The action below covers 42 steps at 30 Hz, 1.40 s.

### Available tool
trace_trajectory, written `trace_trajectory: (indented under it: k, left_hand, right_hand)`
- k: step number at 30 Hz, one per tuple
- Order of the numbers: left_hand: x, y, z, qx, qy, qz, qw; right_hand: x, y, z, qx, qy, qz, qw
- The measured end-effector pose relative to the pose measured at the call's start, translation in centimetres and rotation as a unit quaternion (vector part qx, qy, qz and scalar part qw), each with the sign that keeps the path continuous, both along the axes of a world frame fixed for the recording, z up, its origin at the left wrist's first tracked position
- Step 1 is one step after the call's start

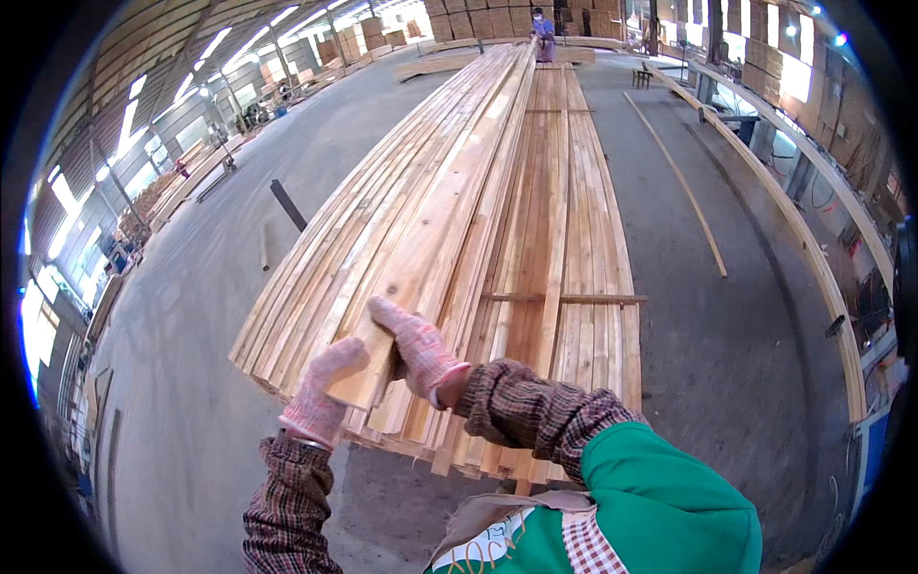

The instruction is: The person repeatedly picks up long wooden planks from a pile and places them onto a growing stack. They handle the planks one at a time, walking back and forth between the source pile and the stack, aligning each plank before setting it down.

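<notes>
A long, pale wooden board (pixel 426 244) with a few dark knots runs away from me over a broad stack of long planks (pixel 316 253). My left hand (pixel 325 387), in a pink and white knitted glove, grips the left edge of its near end. On the opposite edge, my right hand (pixel 419 346) in a matching glove is closed, thumb on top and fingers tucked out of sight beneath. The near end looks slightly raised above the planks around it. Beyond the stack's far end stands a person (pixel 543 36) wearing a mask, close to where the boards converge.
Thin cross strips (pixel 564 298) lie over the lower right part of the stack. A single narrow strip (pixel 679 182) rests on the grey floor to the right, and a long beam (pixel 803 249) runs farther right. A dark bar (pixel 289 205) juts out at the left.
</notes>
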State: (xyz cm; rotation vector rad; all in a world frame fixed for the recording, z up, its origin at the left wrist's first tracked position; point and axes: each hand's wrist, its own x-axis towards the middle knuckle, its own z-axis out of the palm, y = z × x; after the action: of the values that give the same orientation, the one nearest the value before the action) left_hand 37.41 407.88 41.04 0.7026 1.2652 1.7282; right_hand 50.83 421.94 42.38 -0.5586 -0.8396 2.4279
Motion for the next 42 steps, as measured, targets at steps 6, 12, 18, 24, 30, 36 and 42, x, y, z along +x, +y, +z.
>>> trace_trajectory:
  k: [6, 12, 18, 24, 30, 36, 42]
  left_hand:
    - [-10.4, -5.9, -10.5, -0.029, 0.039, 0.022, 0.999]
    - [-6.2, -4.9, -15.0, -0.101, -0.124, 0.119, 0.980]
    - [-5.4, -6.6, -17.1, -0.186, -0.132, 0.192, 0.955]
    - [-1.0, -12.0, -24.2, -0.104, -0.270, 0.231, 0.929]
    - [1.6, -7.0, -30.1, -0.128, -0.035, 0.155, 0.979]
    - [-2.0, -3.9, -32.5, -0.238, -0.296, 0.271, 0.884]
    - [-2.5, -2.2, -30.2, -0.223, -0.310, 0.299, 0.875]
  right_hand:
    - [-7.1, -3.3, -6.3, 0.040, -0.095, 0.027, 0.994]
    - [-10.5, -3.4, -15.2, 0.063, -0.197, 0.055, 0.977]
    - [-10.5, -1.1, -17.8, 0.147, -0.274, 0.227, 0.923]
    - [-11.4, -1.1, -18.0, 0.265, -0.337, 0.288, 0.857]
    - [-12.1, 4.0, -33.2, 0.556, -0.252, 0.321, 0.724]
    - [-15.3, 0.1, -29.8, 0.791, -0.255, 0.369, 0.416]
    - [-17.5, 0.1, -28.9, 0.786, -0.272, 0.422, 0.361]
